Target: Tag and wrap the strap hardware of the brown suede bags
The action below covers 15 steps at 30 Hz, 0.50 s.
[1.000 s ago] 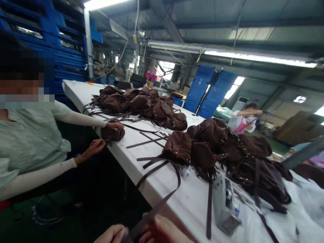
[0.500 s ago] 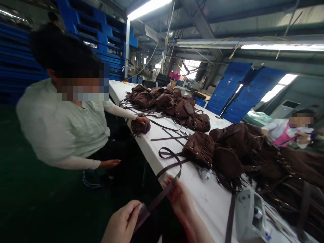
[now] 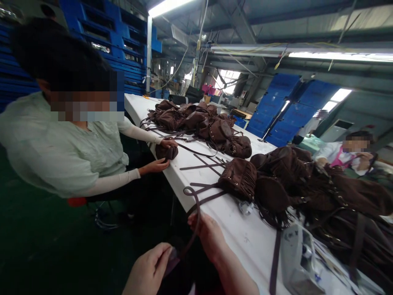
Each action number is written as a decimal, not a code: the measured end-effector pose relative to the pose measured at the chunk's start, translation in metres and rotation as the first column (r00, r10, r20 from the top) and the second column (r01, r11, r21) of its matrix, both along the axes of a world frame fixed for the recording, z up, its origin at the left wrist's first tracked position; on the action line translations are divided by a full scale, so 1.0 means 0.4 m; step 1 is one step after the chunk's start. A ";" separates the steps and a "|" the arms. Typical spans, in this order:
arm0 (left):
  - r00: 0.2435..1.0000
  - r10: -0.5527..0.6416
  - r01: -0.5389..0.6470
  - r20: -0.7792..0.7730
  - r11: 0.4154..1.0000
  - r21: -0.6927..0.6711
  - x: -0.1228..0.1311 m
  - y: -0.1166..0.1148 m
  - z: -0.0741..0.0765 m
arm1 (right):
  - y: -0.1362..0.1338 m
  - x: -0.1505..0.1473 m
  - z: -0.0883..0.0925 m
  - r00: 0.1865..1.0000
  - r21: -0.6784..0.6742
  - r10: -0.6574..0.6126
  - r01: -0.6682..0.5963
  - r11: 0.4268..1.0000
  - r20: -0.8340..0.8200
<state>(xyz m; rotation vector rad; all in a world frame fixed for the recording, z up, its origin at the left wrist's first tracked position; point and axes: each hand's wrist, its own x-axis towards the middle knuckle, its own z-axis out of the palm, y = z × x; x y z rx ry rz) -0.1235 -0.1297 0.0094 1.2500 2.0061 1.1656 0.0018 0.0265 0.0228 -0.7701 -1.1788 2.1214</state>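
Observation:
A long, narrow dark brown strap [image 3: 197, 205] runs in a curve from the table edge down to my hands. My left hand [image 3: 150, 266] pinches its lower part between thumb and fingers. Higher up, at the table edge, my right hand [image 3: 210, 235] has its fingers curled round the strap, partly hidden behind it. The strap's upper part loops over the table towards a fringed brown bag [image 3: 238, 176].
Brown bags [image 3: 196, 121] and more bags [image 3: 282, 164] are heaped on the white table [image 3: 181, 180]. A grey device [image 3: 296, 256] stands near right. At left, a co-worker's hands [image 3: 162, 157] hold a small brown pouch; another person [image 3: 344, 153] sits far right.
The strap between my hands has gone from straight and taut to a slack curve. The co-worker's lower hand has risen to the pouch. My view has shifted slightly.

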 end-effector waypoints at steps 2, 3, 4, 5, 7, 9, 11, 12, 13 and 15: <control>1.000 0.021 -0.021 0.008 1.000 0.005 -0.003 0.002 -0.006 | -0.035 -0.007 -0.011 0.996 0.063 0.066 -0.070 0.996 0.059; 0.999 0.029 -0.029 0.016 1.000 0.005 -0.006 0.004 -0.008 | -0.055 -0.008 -0.018 0.992 0.053 0.110 -0.114 0.992 0.068; 0.999 0.032 -0.032 0.026 0.999 0.001 -0.009 0.005 -0.008 | -0.073 -0.008 -0.023 0.987 0.025 0.155 -0.156 0.987 0.052; 0.999 0.030 -0.029 0.036 1.000 -0.009 -0.013 0.006 -0.007 | -0.085 -0.005 -0.025 0.982 -0.010 0.188 -0.188 0.982 0.016; 0.999 0.011 -0.009 0.051 0.999 -0.045 -0.017 0.007 -0.001 | -0.092 0.001 -0.020 0.974 -0.075 0.215 -0.221 0.972 -0.074; 0.998 -0.024 0.028 0.052 0.996 -0.079 -0.014 0.007 0.008 | -0.083 0.003 -0.010 0.966 -0.075 0.241 -0.248 0.966 -0.092; 0.995 -0.088 0.092 0.050 0.992 -0.089 0.000 0.006 0.018 | -0.073 -0.002 -0.004 0.961 -0.038 0.276 -0.276 0.960 -0.013; 0.990 -0.134 0.138 0.052 0.986 -0.089 0.009 0.004 0.022 | -0.071 -0.007 -0.004 0.957 -0.037 0.287 -0.285 0.958 0.042; 0.982 -0.180 0.185 0.058 0.979 -0.089 0.020 0.002 0.025 | -0.072 -0.014 -0.006 0.952 -0.058 0.293 -0.289 0.956 0.088; 0.963 -0.255 0.263 0.086 0.960 -0.099 0.039 -0.006 0.027 | -0.081 -0.027 -0.015 0.945 -0.157 0.305 -0.286 0.945 0.115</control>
